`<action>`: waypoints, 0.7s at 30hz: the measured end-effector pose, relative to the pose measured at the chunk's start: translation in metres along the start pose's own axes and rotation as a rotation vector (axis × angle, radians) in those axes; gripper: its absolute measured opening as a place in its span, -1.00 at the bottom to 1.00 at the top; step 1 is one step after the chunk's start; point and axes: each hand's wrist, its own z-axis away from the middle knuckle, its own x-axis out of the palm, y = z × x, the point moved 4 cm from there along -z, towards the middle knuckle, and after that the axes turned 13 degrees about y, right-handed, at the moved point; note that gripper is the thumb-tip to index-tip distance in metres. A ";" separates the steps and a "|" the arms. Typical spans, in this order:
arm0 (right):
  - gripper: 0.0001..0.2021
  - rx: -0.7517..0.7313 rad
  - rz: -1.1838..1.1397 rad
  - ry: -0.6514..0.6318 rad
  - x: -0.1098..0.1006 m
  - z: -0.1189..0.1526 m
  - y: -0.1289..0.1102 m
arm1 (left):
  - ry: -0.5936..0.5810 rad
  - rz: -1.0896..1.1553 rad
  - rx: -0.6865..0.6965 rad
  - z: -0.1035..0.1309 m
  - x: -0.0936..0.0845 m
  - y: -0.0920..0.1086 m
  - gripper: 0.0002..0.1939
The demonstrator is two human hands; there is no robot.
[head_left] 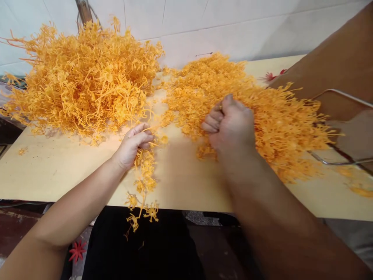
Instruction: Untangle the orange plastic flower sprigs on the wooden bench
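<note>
A lone head-worn camera looks forward and down from above a black-clothed lap, framing at close range the person's bare left hand and bare right hand over a flat, pale-yellow tabletop, a white, seamed wall beyond.

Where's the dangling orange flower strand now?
In the head view, the strand is in the left hand, left of centre, trailing past the near edge of the table, with the tall orange pile just beyond.
</note>
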 end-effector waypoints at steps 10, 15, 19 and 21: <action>-0.85 0.313 0.214 -0.601 0.034 0.052 0.029 | -0.023 0.014 0.107 -0.006 -0.001 0.002 -0.77; -0.58 0.338 0.189 -0.613 0.034 0.053 0.035 | -0.067 -0.023 0.103 -0.008 0.003 -0.005 -0.82; -0.55 0.217 0.237 -0.625 0.036 0.050 0.037 | -0.106 -0.019 0.067 -0.007 0.007 -0.007 -0.73; -0.58 0.147 0.263 -0.586 0.035 0.047 0.037 | -0.098 -0.004 0.043 -0.007 0.007 -0.007 -0.68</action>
